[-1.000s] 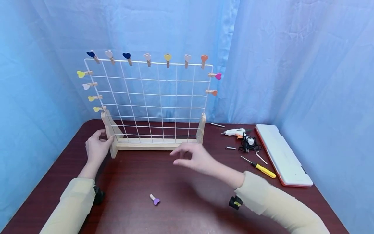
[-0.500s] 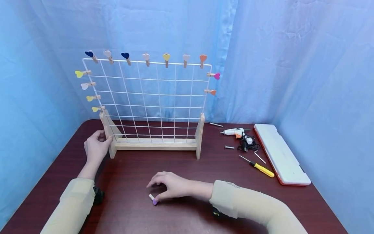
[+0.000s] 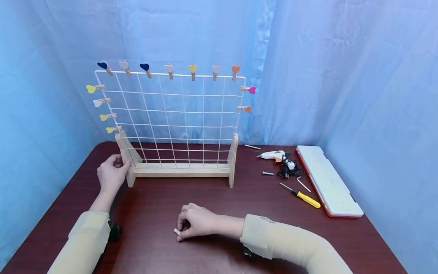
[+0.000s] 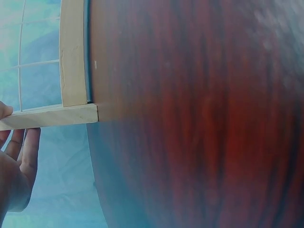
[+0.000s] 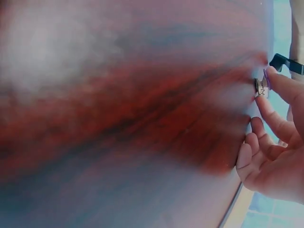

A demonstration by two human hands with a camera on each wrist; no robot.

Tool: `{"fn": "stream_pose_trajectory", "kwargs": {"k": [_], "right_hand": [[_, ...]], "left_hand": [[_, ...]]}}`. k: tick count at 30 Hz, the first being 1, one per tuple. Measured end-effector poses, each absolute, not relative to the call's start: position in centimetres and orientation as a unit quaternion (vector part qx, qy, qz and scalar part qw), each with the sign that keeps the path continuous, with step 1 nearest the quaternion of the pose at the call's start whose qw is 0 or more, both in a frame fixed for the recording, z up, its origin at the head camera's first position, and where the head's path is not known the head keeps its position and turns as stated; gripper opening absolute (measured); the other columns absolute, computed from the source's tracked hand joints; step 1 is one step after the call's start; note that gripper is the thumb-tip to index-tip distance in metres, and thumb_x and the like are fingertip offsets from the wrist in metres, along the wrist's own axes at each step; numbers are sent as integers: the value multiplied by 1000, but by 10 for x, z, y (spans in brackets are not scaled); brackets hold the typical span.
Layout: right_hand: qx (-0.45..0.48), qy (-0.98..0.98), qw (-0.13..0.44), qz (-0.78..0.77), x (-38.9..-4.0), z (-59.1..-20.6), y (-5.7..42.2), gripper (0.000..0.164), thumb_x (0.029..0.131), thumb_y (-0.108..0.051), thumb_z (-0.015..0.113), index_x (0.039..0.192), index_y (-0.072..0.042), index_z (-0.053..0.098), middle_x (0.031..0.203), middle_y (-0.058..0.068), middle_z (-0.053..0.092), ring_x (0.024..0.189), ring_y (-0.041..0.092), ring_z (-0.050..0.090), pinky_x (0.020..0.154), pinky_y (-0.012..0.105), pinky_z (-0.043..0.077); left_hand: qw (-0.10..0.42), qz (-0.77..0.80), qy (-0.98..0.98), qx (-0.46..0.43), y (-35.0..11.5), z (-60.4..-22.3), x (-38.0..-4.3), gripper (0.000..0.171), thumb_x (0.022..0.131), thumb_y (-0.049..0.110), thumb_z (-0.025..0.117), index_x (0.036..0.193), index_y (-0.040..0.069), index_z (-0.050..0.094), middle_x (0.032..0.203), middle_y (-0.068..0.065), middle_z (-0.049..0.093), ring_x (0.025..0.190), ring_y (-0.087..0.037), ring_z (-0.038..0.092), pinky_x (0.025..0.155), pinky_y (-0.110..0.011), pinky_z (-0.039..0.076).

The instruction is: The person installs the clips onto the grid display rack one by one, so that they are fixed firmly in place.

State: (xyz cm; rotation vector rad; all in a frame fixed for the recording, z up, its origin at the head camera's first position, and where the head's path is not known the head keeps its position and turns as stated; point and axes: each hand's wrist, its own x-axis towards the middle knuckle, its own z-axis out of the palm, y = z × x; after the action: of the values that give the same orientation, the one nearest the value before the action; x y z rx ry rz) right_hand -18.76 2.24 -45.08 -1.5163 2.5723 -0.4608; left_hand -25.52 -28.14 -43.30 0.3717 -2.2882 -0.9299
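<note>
In the head view, a white wire grid panel stands upright in a wooden stand [image 3: 181,173]. My left hand [image 3: 111,174] grips the stand's left upright [image 3: 129,179]; the left wrist view has the thumb on one side of the wooden board [image 4: 71,115] and fingers on the other. Near the table's middle, my right hand [image 3: 199,221] pinches a small wooden clothespin [image 3: 176,231] between thumb and index finger. Its purple heart shows as a thin edge in the right wrist view, beside the clothespin's spring [image 5: 261,86]; the thumb hides it in the head view.
Several heart clothespins, such as a yellow one [image 3: 193,69] and a pink one [image 3: 251,90], line the grid's top and sides. At right lie a glue gun [image 3: 273,155], bolts [image 3: 268,173], a hex key [image 3: 303,185], a yellow screwdriver [image 3: 308,199] and a white case [image 3: 330,182].
My right hand has come down and left from in front of the stand to the purple-heart clothespin and now pinches it. The left hand keeps its grip on the upright.
</note>
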Motion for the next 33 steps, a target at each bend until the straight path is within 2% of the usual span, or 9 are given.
{"fn": "stream_pose_trajectory", "kwargs": {"k": [5,12,16,20,26,29,33], "right_hand": [[-521,839,56,-147,-187,-450,26,11,72,-36,70,74,-28,62,77,-16,50,75,-2,40,63,9,31],[-531,814,78,-224,-195,-433,35,6,76,-23,66,79,-21,61,76,-13,56,66,-4,50,59,5,36],[-526,806,67,-261,-203,-411,49,4,79,-20,65,81,-20,62,75,-14,58,64,-6,50,60,7,40],[-502,814,36,-290,-212,-386,69,7,78,-24,68,83,-20,67,76,-15,60,66,-7,52,61,10,44],[-429,824,-8,-369,-230,-343,106,13,74,-28,70,84,-20,71,76,-12,62,58,1,58,54,18,48],[-369,827,-21,-425,-237,-313,128,14,77,-18,69,89,-11,70,81,0,66,58,12,63,54,24,50],[-264,824,-59,-498,-245,-280,153,20,75,-13,70,93,-4,67,80,10,68,61,18,65,55,29,52]], "left_hand": [[312,-356,-870,140,-282,-433,-255,32,78,25,65,103,6,64,88,-17,66,81,-29,59,80,-42,37],[304,-359,-872,138,-282,-432,-254,33,78,26,65,104,6,63,88,-17,66,81,-28,59,79,-42,38],[304,-359,-872,137,-282,-431,-254,32,78,26,65,104,5,64,88,-17,66,81,-28,59,79,-42,38],[303,-360,-872,134,-283,-431,-254,32,78,26,65,103,6,64,88,-17,66,81,-29,59,80,-43,38],[315,-355,-870,130,-282,-431,-255,31,78,25,66,101,5,64,86,-17,66,79,-28,60,78,-42,38],[319,-352,-870,129,-282,-432,-255,31,78,25,66,102,5,64,85,-17,66,78,-28,59,76,-40,38],[323,-346,-871,131,-282,-434,-255,32,77,25,66,101,5,64,83,-17,66,76,-27,59,73,-38,38]]}}
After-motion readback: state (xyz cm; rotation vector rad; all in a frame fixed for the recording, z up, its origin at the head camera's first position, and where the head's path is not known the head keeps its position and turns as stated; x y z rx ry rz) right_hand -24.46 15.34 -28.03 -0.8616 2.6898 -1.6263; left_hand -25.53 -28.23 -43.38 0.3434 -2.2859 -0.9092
